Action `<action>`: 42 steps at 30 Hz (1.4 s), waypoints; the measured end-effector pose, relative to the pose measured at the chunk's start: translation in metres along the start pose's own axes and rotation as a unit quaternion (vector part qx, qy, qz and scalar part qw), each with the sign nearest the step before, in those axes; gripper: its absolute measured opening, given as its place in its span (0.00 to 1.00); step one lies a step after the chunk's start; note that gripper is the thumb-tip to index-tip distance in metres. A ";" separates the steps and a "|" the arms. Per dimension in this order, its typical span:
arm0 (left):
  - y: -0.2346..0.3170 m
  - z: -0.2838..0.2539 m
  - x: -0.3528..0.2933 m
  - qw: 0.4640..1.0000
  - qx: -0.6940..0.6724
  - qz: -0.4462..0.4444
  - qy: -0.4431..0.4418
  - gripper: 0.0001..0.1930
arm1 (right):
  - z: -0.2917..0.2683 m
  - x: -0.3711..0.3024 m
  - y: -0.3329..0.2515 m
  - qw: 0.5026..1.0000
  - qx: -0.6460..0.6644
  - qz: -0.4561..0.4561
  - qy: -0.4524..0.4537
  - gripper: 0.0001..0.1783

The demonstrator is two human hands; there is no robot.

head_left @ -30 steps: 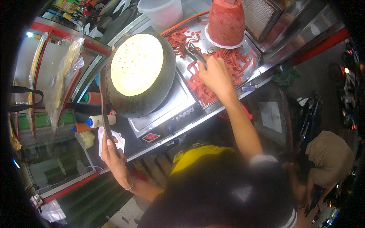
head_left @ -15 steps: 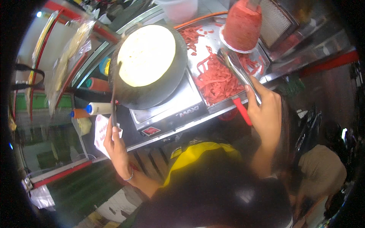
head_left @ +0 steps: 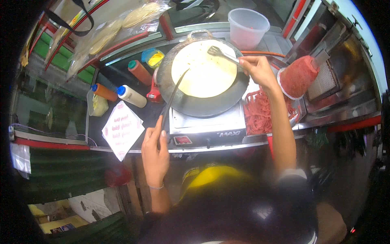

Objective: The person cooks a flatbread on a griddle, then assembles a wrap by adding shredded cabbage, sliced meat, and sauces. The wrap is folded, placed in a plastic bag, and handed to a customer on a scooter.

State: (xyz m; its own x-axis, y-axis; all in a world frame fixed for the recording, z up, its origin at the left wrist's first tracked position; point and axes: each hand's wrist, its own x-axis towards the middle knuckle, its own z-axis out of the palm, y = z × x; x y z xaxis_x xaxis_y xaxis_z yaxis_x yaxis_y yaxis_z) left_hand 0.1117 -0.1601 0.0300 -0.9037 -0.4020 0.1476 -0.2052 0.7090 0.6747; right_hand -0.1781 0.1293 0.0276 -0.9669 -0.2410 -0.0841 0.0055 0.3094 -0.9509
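Note:
A round pale flatbread (head_left: 203, 77) lies on a dark round griddle pan (head_left: 203, 107) over a silver stove (head_left: 205, 132). My left hand (head_left: 155, 152), in front of the stove's left side, is closed on a long, thin, dark metal tool (head_left: 172, 97), whose tip meets the flatbread's left part. With my right hand (head_left: 260, 71) I grip metal tongs (head_left: 229, 58) by the pan's right edge. Their slotted, fork-like end is over the flatbread's upper part; whether it touches is hard to tell. Right of the stove, under my right forearm, shredded reddish meat (head_left: 258, 114) fills a tray.
A cone of reddish meat (head_left: 300, 76) on a spit leans at the right. White printed paper (head_left: 123, 130) lies left of the stove, near squeeze bottles (head_left: 132, 96). Behind stand a yellow-filled tub (head_left: 154, 59) and a clear bucket (head_left: 248, 30). Bagged flatbreads (head_left: 140, 15) rest on the upper shelf.
My right hand has carried the tongs from the shredded meat leftward to over the flatbread. The left-hand tool's tip now reaches onto the flatbread. The whole view has turned.

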 end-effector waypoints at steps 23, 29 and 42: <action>-0.018 -0.001 0.002 0.998 0.046 0.036 0.004 0.23 | -0.053 -0.098 0.012 0.946 -0.252 -0.178 0.100 0.19; -0.046 -0.013 -0.017 0.993 -0.071 -0.050 0.081 0.22 | -0.045 -0.026 0.011 0.978 -0.198 -0.053 -0.024 0.24; -0.311 -0.053 -0.073 0.804 -0.126 -0.333 0.476 0.21 | 0.088 -0.035 -0.179 0.923 -0.196 -0.309 -0.120 0.16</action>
State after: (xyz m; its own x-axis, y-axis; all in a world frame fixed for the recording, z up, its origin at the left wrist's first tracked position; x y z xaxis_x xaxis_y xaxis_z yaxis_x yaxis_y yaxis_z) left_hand 0.2616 -0.3825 -0.1523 0.0977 -0.9903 0.0984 -0.3330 0.0607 0.9410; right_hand -0.1228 0.0016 0.1751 -0.6699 -0.6654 0.3295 -0.6662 0.3426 -0.6625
